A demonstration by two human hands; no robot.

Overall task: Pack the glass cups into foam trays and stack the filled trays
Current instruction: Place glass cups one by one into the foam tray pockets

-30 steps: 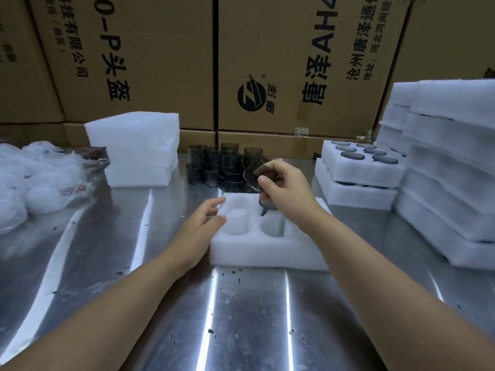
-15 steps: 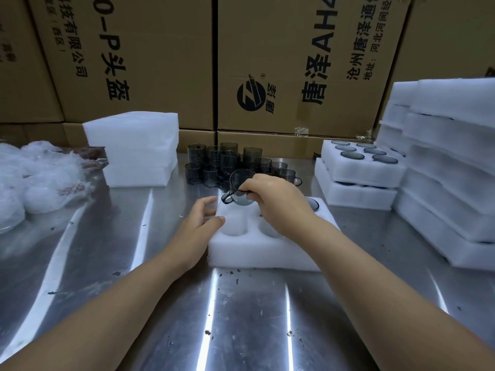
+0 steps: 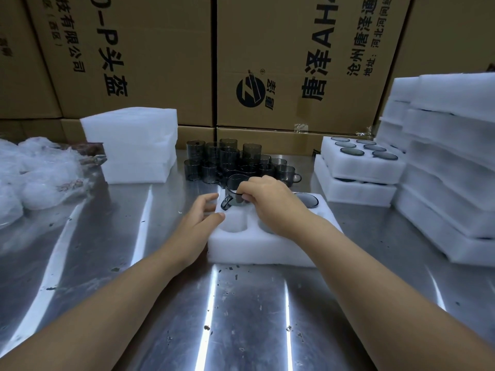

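A white foam tray (image 3: 257, 250) with round pockets lies on the steel table in front of me. My right hand (image 3: 267, 202) pinches the rim of a smoky glass cup (image 3: 232, 195) and holds it over the tray's far left pocket, handle pointing left. My left hand (image 3: 199, 223) rests on the tray's left edge, fingers relaxed, thumb on the foam. One cup (image 3: 306, 200) sits in the far right pocket. The two near pockets are bare. A cluster of several loose cups (image 3: 227, 162) stands behind the tray.
Two filled trays (image 3: 359, 170) are stacked at the right, beside a taller pile of foam trays (image 3: 450, 167). A stack of foam sheets (image 3: 134, 145) stands at the back left, crumpled plastic wrap (image 3: 34, 172) at the far left. Cardboard boxes (image 3: 281, 62) wall the back.
My right hand carried a cup from above the tray's middle to its far left pocket and lowered it. A cup now shows in the far right pocket. My left hand stayed put.
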